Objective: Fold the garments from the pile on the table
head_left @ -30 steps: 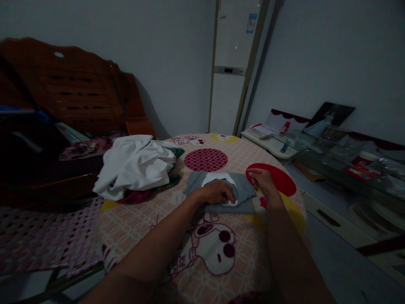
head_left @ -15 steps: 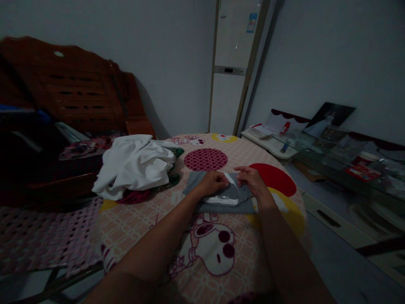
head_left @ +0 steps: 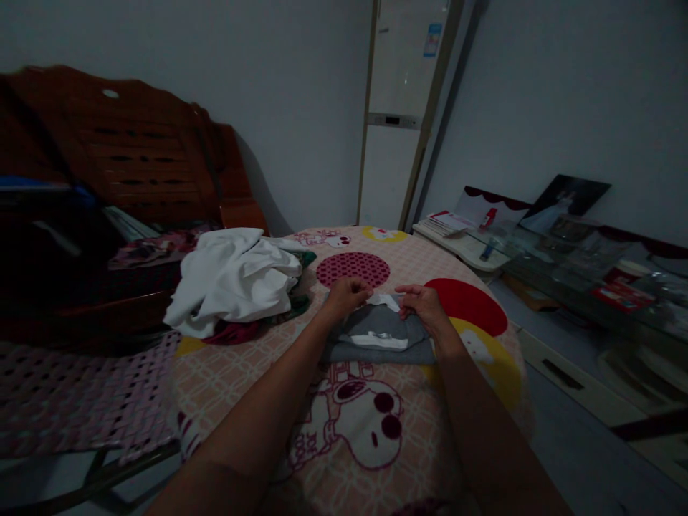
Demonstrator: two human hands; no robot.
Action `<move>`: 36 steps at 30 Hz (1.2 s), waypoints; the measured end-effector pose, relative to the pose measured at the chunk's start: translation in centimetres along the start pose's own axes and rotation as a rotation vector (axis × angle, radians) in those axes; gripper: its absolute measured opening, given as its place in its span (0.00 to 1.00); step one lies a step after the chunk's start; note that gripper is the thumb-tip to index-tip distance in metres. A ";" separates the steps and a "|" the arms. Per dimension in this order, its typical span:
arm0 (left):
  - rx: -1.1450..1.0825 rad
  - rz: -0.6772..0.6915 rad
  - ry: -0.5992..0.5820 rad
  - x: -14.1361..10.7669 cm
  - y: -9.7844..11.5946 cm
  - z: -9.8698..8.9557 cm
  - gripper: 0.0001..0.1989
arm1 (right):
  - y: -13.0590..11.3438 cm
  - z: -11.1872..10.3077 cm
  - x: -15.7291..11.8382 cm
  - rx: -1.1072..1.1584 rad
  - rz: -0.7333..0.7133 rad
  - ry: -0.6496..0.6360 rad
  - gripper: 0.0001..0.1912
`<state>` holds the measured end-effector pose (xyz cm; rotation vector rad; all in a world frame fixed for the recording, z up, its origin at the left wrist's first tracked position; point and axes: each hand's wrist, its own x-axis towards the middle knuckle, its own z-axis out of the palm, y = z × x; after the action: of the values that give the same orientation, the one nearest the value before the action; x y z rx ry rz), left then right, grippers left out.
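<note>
A folded grey garment (head_left: 384,322) with white bands lies on the round table in front of me. My left hand (head_left: 345,297) is closed in a pinch at the far left edge of its upper layer. At the far right edge, my right hand (head_left: 424,307) pinches the same layer beside the white band, its index finger stretched above. Between the two hands the white band runs slightly raised. A second grey fold shows along the near side. The exact grip of the fingertips is partly hidden.
A heap of white cloth (head_left: 233,283) lies at the table's left, over dark red and green fabric. The tablecloth (head_left: 241,387) has cartoon prints. A wooden bench (head_left: 134,158) stands behind left, a woven pink seat (head_left: 80,401) nearer. On the right is a cluttered glass-topped cabinet (head_left: 570,265).
My left hand has moved left and away from me, drawing the garment's far edge along. The white band now lies more across between my hands. My right hand has barely moved.
</note>
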<state>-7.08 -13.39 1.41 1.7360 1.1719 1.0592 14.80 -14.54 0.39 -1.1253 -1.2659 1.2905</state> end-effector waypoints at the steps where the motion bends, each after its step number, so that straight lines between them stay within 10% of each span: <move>1: -0.019 -0.020 0.039 0.2 -0.2 -0.5 0.08 | 0.1 0.1 0.1 0.000 0.000 0.007 0.20; 15: 0.430 -0.105 0.274 0.8 -3.5 -4.1 0.06 | 0.7 0.2 0.8 -0.114 -0.144 0.185 0.15; 30: 0.600 -0.117 -0.025 0.8 -5.3 -6.1 0.08 | 1.9 -0.1 1.5 -0.435 -0.345 0.206 0.11; 36: 0.391 -0.091 0.033 0.6 -5.6 -6.3 0.08 | 0.9 0.6 0.8 -0.528 -0.384 0.193 0.09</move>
<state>-14.43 -10.33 -1.33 1.9409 1.5429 0.8455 14.14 -13.83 -0.52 -1.2489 -1.6268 0.5598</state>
